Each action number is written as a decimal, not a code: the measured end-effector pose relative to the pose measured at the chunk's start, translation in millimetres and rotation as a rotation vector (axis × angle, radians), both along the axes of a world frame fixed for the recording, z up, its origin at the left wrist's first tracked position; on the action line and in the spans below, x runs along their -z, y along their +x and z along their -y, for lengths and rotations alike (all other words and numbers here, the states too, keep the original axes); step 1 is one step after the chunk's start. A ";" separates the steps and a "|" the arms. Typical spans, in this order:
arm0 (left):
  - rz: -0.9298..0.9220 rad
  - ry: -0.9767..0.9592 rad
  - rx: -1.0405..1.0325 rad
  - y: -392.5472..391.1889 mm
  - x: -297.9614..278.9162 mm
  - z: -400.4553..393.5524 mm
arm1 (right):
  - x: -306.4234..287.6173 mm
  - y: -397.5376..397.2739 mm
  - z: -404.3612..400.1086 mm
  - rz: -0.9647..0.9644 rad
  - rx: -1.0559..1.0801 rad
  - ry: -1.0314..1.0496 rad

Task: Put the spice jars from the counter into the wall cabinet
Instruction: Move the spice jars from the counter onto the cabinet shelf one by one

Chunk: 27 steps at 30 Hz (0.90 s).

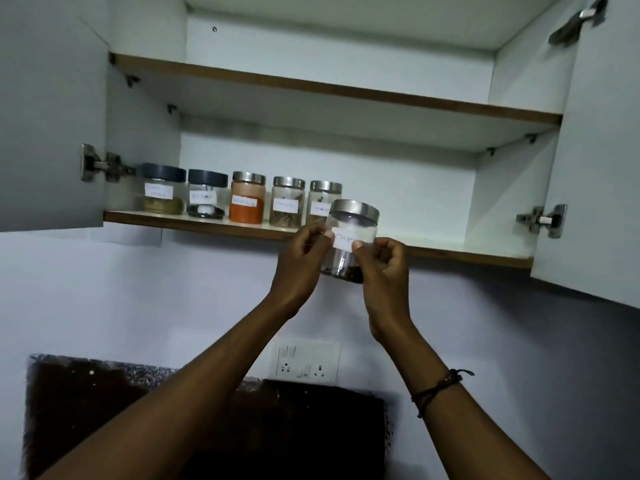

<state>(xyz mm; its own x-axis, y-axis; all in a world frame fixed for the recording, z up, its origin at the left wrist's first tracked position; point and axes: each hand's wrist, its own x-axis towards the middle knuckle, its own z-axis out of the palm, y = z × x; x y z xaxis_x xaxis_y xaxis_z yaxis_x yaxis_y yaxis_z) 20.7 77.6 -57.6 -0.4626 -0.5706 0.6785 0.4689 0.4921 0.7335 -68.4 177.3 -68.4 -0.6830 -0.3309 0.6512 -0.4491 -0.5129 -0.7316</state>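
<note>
Both my hands hold one glass spice jar with a steel lid, a white label and dark bits at its bottom. My left hand grips its left side, my right hand its right side. The jar hangs slightly tilted just in front of the lower shelf of the open wall cabinet. On that shelf stand several labelled jars in a row: two with dark lids, an orange-filled jar, and two steel-lidded ones. The held jar partly covers the rightmost one.
The cabinet doors stand open at left and right. The upper shelf holds nothing I can see. The lower shelf's right half is bare. Below are a wall socket panel and a dark stone slab.
</note>
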 end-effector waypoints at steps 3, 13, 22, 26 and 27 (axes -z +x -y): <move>-0.014 -0.014 -0.074 -9.5 -24.4 1.1 | -24.7 -8.7 0.8 -0.050 0.070 0.031; 0.147 -0.122 -0.238 -73.9 -79.4 21.7 | -79.4 -68.0 25.6 -0.220 0.283 0.250; 0.368 -0.192 -0.252 -123.8 -88.8 49.8 | -99.7 -126.8 54.6 -0.345 0.388 0.539; 0.461 -0.250 -0.285 -137.9 -89.7 59.9 | -108.4 -145.5 67.3 -0.410 0.456 0.674; 0.490 -0.279 -0.297 -140.4 -89.6 61.5 | -109.0 -148.4 69.7 -0.419 0.466 0.701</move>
<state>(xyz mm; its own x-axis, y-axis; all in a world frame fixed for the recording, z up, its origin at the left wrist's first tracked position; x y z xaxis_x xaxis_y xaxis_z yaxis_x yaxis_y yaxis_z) -119.7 16.1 32.0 -0.6060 -0.5547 0.5701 -0.0741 0.7529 0.6539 -216.8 107.6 40.6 -0.6001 -0.4933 0.6298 -0.7951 0.2810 -0.5375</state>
